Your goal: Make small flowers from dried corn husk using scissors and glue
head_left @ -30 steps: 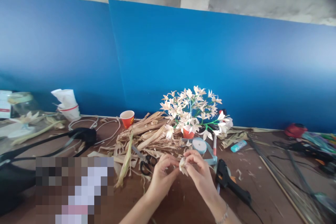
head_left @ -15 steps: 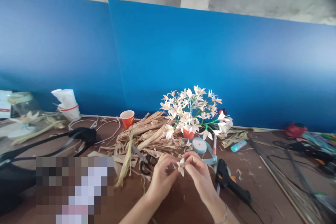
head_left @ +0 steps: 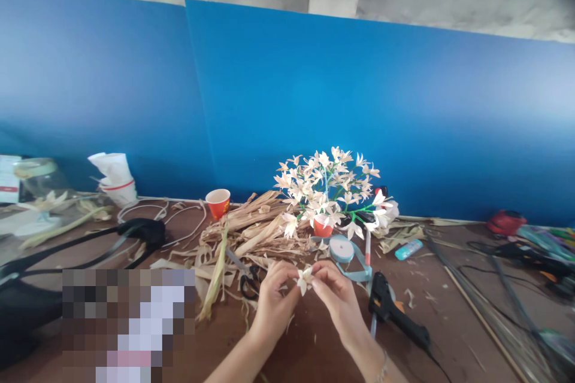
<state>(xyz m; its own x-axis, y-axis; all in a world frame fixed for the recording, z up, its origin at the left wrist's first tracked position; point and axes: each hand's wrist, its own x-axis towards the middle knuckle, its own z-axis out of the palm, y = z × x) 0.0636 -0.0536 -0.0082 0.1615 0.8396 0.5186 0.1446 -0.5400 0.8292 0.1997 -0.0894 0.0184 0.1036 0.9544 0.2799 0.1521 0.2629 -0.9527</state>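
Observation:
Between my left hand (head_left: 274, 294) and my right hand (head_left: 336, 298), fingertips pinch a small cream flower of dried husk (head_left: 304, 279). Its petals spread outward, and its base is partly hidden by my fingers. Behind my hands lies a heap of dried corn husks (head_left: 254, 233). Black-handled scissors (head_left: 248, 285) rest at its edge, near my left hand. To the right of my right hand sits a black hot glue gun (head_left: 390, 311), and a roll of pale blue ribbon (head_left: 341, 248) lies beyond it.
A bouquet of husk flowers (head_left: 326, 185) stands in an orange pot (head_left: 322, 227) on the brown worktable (head_left: 309, 347). A red paper cup (head_left: 218, 203) stands at the back. Black cables and thin rods (head_left: 494, 311) lie right; a black strap (head_left: 135, 234) lies left.
The small flower has shifted slightly left and up between my fingers, and its petals now show more openly. Both hands have moved slightly with it.

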